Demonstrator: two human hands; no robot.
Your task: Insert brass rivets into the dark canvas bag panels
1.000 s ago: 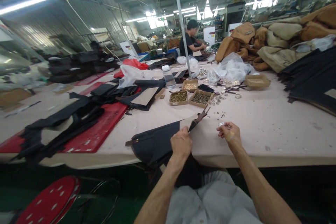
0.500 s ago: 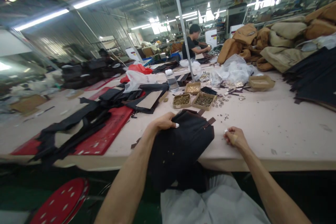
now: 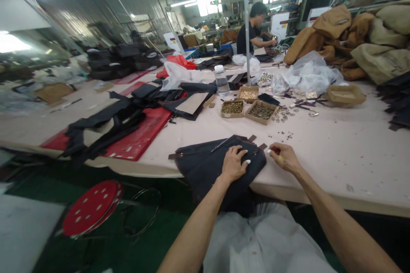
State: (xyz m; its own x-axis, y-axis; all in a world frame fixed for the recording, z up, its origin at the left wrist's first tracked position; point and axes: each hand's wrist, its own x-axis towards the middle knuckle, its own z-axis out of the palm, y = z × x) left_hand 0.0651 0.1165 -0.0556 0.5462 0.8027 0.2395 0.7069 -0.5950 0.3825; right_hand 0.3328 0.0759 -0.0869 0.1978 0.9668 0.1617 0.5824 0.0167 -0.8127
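A dark navy fabric piece [image 3: 205, 166] with short brown straps lies over the table's front edge, its lower part hanging toward my lap. My left hand [image 3: 235, 164] rests on top of it, fingers spread, white coverings on some fingertips. Just right of the fabric, my right hand [image 3: 284, 156] is closed in a pinch beside the end of a brown strap [image 3: 262, 147]. White shows at its fingertips; whatever they hold is too small to make out. A thin pen-like tool [image 3: 221, 144] lies on the fabric.
Cardboard trays of small metal parts [image 3: 261, 112] stand beyond the fabric, beside a phone [image 3: 269, 99] and a clear bottle [image 3: 221, 82]. Loose rings [image 3: 284, 115] lie nearby. Dark cut pieces [image 3: 105, 126] cover a red board [image 3: 141, 138] at left. A red stool [image 3: 92, 207] stands below. Another person [image 3: 251, 34] works behind.
My left hand has moved from the fabric's upper left edge to its middle and now lies flat. The fabric is spread flatter. My right hand has come closer to the strap. The view has shifted.
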